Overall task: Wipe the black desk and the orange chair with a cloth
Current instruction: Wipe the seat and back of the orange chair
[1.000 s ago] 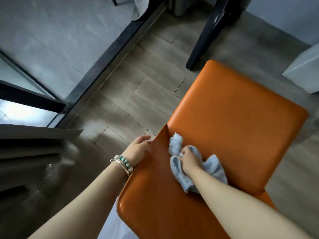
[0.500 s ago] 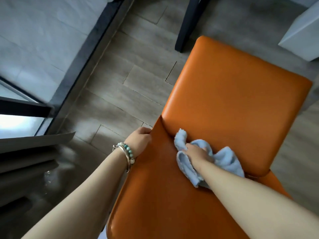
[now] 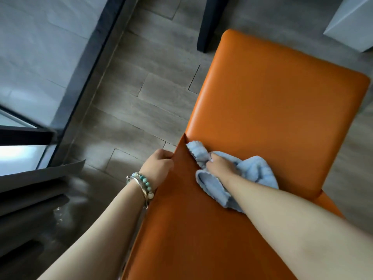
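Observation:
The orange chair (image 3: 278,110) fills the right half of the view, its seat above and its backrest running down toward me. My right hand (image 3: 221,165) presses a crumpled light blue cloth (image 3: 254,171) into the crease where seat and backrest meet, near the left side. My left hand (image 3: 159,165), with beaded bracelets at the wrist, grips the left edge of the backrest just beside the crease. The black desk is out of sight except for one black leg (image 3: 210,23) on the floor behind the chair.
Grey wood-look floor (image 3: 141,93) lies left of the chair. A dark window frame (image 3: 94,57) runs diagonally at the left, with grey curtain folds (image 3: 34,190) at the lower left. A white box-like object (image 3: 351,21) stands at the top right.
My right hand has slid the cloth along the crease toward the chair's left edge. The left hand keeps its grip on the backrest edge. The view has shifted slightly.

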A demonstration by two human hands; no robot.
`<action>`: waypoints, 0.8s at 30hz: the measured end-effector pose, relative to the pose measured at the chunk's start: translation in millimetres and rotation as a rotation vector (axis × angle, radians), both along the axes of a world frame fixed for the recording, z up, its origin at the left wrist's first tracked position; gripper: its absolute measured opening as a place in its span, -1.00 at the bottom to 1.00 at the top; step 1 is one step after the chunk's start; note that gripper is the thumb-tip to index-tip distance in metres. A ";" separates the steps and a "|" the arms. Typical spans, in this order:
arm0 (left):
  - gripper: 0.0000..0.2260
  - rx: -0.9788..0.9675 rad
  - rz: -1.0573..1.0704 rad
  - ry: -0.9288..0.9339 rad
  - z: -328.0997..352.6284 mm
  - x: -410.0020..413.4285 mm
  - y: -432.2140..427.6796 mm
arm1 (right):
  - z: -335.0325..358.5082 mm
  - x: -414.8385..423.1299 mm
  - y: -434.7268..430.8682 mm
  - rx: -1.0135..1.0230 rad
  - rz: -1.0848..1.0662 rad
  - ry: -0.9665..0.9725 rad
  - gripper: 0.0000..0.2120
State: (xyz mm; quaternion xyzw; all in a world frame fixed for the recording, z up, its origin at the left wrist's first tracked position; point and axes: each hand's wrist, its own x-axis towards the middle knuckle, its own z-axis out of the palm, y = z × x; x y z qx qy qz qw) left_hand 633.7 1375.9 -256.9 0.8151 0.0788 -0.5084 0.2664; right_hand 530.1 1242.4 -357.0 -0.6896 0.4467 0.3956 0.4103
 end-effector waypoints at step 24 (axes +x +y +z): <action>-0.66 0.043 -0.281 -0.044 -1.6 5.0 -9.1 | -1.7 -160.6 -82.0 -0.276 -0.220 0.471 -0.42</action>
